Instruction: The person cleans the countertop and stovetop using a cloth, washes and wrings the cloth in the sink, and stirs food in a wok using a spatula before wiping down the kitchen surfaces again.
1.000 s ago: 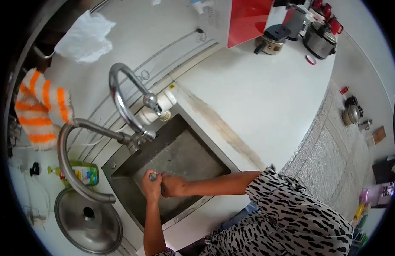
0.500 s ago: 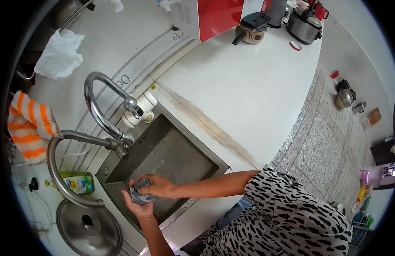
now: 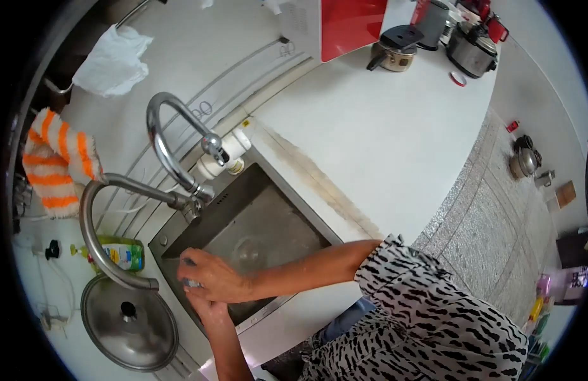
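Over the near-left corner of the steel sink (image 3: 278, 228), a wet grey cloth (image 3: 191, 283) is bunched between my hands. My right hand (image 3: 219, 278) lies on top with its fingers curled round the cloth, hiding most of it. Below it, my left hand (image 3: 211, 309) supports the cloth from underneath; its fingers are largely covered by the right hand. Only small grey patches of cloth show between the fingers. A curved chrome tap (image 3: 157, 130) rises at the sink's back edge, and a second, duller curved spout (image 3: 94, 238) stands to its left.
Left of the sink are a green dish soap bottle (image 3: 124, 254) and a steel pan lid (image 3: 130, 324). An orange-striped towel (image 3: 56, 165) hangs nearby. On the white counter (image 3: 370, 146) stand a small pot (image 3: 395, 58) and a rice cooker (image 3: 471, 51).
My right hand has closed over the cloth and now covers most of it. Both hands have shifted slightly left. The whole view has tilted a little.
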A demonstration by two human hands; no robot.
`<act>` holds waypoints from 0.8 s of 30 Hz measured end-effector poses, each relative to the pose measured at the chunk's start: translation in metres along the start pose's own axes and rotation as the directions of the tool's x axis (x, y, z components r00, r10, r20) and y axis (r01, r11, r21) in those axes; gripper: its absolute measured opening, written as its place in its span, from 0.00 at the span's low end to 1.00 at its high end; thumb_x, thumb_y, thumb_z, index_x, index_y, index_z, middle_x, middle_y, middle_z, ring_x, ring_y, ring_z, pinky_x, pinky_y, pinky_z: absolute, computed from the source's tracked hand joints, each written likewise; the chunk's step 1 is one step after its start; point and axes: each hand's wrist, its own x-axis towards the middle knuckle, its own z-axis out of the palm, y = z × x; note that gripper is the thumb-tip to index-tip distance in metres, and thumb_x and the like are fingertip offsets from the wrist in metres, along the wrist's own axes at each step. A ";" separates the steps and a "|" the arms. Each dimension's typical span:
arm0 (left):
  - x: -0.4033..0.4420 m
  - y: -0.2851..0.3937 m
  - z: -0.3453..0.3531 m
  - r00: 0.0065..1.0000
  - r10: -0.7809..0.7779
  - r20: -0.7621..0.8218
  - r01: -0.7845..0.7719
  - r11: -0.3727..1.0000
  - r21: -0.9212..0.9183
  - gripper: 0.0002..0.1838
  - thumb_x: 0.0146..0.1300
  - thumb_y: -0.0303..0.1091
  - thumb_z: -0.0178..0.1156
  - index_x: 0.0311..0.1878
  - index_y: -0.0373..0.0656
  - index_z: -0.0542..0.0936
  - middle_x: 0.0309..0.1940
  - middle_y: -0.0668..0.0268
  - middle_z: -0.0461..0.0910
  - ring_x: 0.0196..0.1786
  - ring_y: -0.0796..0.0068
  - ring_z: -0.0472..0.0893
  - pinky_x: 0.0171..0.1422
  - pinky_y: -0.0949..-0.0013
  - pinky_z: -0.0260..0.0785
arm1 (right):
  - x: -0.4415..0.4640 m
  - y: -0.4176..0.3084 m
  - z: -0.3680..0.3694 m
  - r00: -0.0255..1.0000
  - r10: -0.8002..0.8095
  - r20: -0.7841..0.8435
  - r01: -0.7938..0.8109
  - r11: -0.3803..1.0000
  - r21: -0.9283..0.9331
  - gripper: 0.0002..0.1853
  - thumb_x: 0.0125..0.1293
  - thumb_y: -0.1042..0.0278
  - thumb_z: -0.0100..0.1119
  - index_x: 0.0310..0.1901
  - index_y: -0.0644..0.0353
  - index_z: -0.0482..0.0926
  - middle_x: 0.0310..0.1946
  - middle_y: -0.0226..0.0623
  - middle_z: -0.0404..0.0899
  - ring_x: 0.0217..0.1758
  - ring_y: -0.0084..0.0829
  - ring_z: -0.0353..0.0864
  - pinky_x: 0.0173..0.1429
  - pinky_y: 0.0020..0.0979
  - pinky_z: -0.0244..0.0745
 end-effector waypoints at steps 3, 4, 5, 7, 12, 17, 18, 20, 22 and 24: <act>0.021 0.007 -0.033 0.987 -0.032 0.156 0.044 0.996 -0.075 0.19 0.59 0.42 0.46 0.49 0.42 0.67 0.43 0.67 0.68 0.46 0.75 0.69 0.46 0.72 0.65 | 0.005 0.006 0.009 0.943 -0.272 0.194 0.286 0.957 -0.051 0.17 0.41 0.71 0.61 0.37 0.56 0.72 0.39 0.41 0.66 0.43 0.46 0.68 0.45 0.37 0.67; 0.026 0.010 -0.033 0.981 -0.047 0.190 0.055 0.998 -0.036 0.18 0.59 0.42 0.46 0.48 0.42 0.67 0.43 0.67 0.69 0.45 0.75 0.69 0.46 0.72 0.64 | 0.008 0.003 0.008 0.940 -0.273 0.203 0.286 0.958 -0.035 0.17 0.41 0.71 0.61 0.37 0.56 0.72 0.39 0.41 0.66 0.43 0.46 0.68 0.45 0.37 0.67; 0.028 0.014 -0.034 0.971 -0.064 0.229 0.065 0.998 0.005 0.18 0.59 0.42 0.45 0.48 0.42 0.68 0.42 0.67 0.69 0.45 0.75 0.69 0.46 0.73 0.64 | 0.009 0.000 0.006 0.901 -0.349 0.259 0.377 0.923 -0.069 0.12 0.38 0.70 0.60 0.30 0.57 0.72 0.35 0.40 0.65 0.40 0.41 0.68 0.41 0.36 0.68; 0.032 0.022 -0.031 0.943 -0.112 0.313 0.076 0.989 0.123 0.17 0.60 0.42 0.45 0.46 0.41 0.68 0.41 0.67 0.70 0.44 0.75 0.69 0.45 0.73 0.63 | 0.016 -0.009 -0.003 0.850 -0.419 0.318 0.465 0.882 -0.081 0.09 0.36 0.68 0.59 0.22 0.58 0.73 0.30 0.39 0.65 0.37 0.37 0.69 0.38 0.35 0.69; 0.034 0.031 -0.014 0.803 -0.242 0.545 -0.015 0.906 0.424 0.16 0.61 0.43 0.45 0.43 0.41 0.70 0.37 0.66 0.71 0.41 0.76 0.69 0.44 0.74 0.62 | 0.005 0.026 0.029 0.559 -0.606 0.566 0.783 0.611 -0.120 0.07 0.32 0.66 0.55 0.18 0.57 0.73 0.26 0.36 0.66 0.32 0.33 0.69 0.34 0.31 0.69; 0.039 0.063 0.064 0.654 -0.676 0.339 0.228 0.604 0.763 0.14 0.59 0.43 0.51 0.31 0.40 0.73 0.27 0.70 0.71 0.33 0.79 0.68 0.37 0.77 0.61 | 0.021 -0.005 -0.008 0.345 -0.779 0.523 0.913 0.407 0.004 0.09 0.33 0.63 0.54 0.17 0.59 0.74 0.24 0.34 0.68 0.31 0.33 0.70 0.32 0.32 0.69; 0.048 0.060 0.063 0.600 -0.738 0.307 0.147 0.480 0.865 0.12 0.57 0.39 0.52 0.30 0.39 0.75 0.24 0.70 0.71 0.32 0.80 0.69 0.38 0.77 0.62 | 0.019 -0.005 -0.008 0.287 -0.803 0.521 0.938 0.347 0.018 0.10 0.33 0.63 0.53 0.17 0.60 0.74 0.23 0.34 0.69 0.30 0.33 0.70 0.32 0.33 0.69; 0.048 0.056 0.061 0.552 -0.793 0.257 0.057 0.344 0.937 0.10 0.56 0.35 0.53 0.28 0.38 0.76 0.22 0.69 0.72 0.30 0.80 0.71 0.39 0.77 0.64 | 0.012 -0.002 -0.006 0.256 -0.807 0.532 0.942 0.333 0.051 0.09 0.34 0.63 0.53 0.15 0.61 0.74 0.22 0.34 0.69 0.28 0.33 0.71 0.31 0.33 0.68; 0.033 0.046 0.069 0.703 -0.703 0.108 0.110 0.257 0.960 0.10 0.53 0.33 0.55 0.31 0.35 0.77 0.26 0.66 0.75 0.32 0.78 0.73 0.40 0.76 0.65 | 0.004 0.001 -0.003 0.224 -0.811 0.541 0.946 0.313 0.078 0.09 0.34 0.63 0.53 0.14 0.61 0.73 0.21 0.35 0.69 0.27 0.33 0.71 0.30 0.34 0.68; 0.025 0.040 0.080 0.707 -0.702 0.087 0.042 0.164 0.985 0.10 0.52 0.33 0.56 0.31 0.34 0.77 0.28 0.65 0.77 0.33 0.76 0.73 0.41 0.75 0.65 | -0.003 0.001 -0.007 0.199 -0.762 0.616 0.943 0.321 0.092 0.09 0.35 0.64 0.54 0.14 0.62 0.74 0.18 0.35 0.69 0.26 0.33 0.72 0.29 0.34 0.67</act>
